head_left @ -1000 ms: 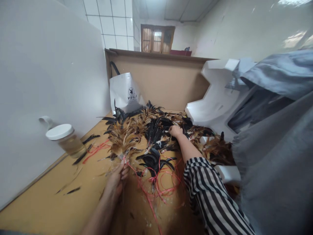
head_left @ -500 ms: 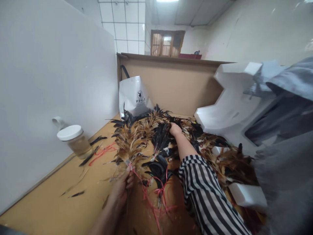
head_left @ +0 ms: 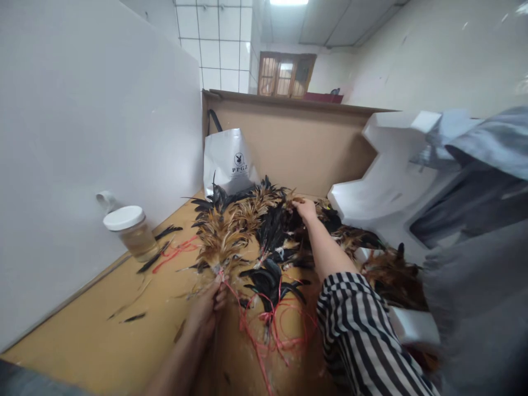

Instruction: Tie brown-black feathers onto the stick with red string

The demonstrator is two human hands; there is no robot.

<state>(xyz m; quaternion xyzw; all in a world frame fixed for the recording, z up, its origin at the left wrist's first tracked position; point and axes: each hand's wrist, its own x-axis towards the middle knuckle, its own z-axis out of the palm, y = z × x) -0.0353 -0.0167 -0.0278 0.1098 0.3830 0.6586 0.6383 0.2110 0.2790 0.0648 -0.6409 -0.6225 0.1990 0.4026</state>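
My left hand (head_left: 213, 297) is closed round the bound base of a bunch of brown feathers (head_left: 223, 242), which fans out away from me. Pink string (head_left: 247, 324) trails from that base across the table. Farther back, my right hand (head_left: 305, 210) pinches a small tuft of brown feathers (head_left: 293, 202) above the far pile; the fingertips are partly hidden. Between the two hands lie a bundle of long black feathers (head_left: 272, 234) and, nearer me, a tied bunch of curved black feathers (head_left: 268, 283).
A lidded jar of pale brown liquid (head_left: 138, 236) stands at left by a white panel (head_left: 103, 121). A silver bag (head_left: 229, 159) leans against the cardboard wall (head_left: 305, 140) at the back. White foam (head_left: 367, 192), grey cloth (head_left: 474, 192) and more brown feathers (head_left: 391, 275) crowd the right side.
My right hand has come up a little and moved right from the pile, with a brown tuft now showing at its fingers. My left hand keeps its hold on the bunch.
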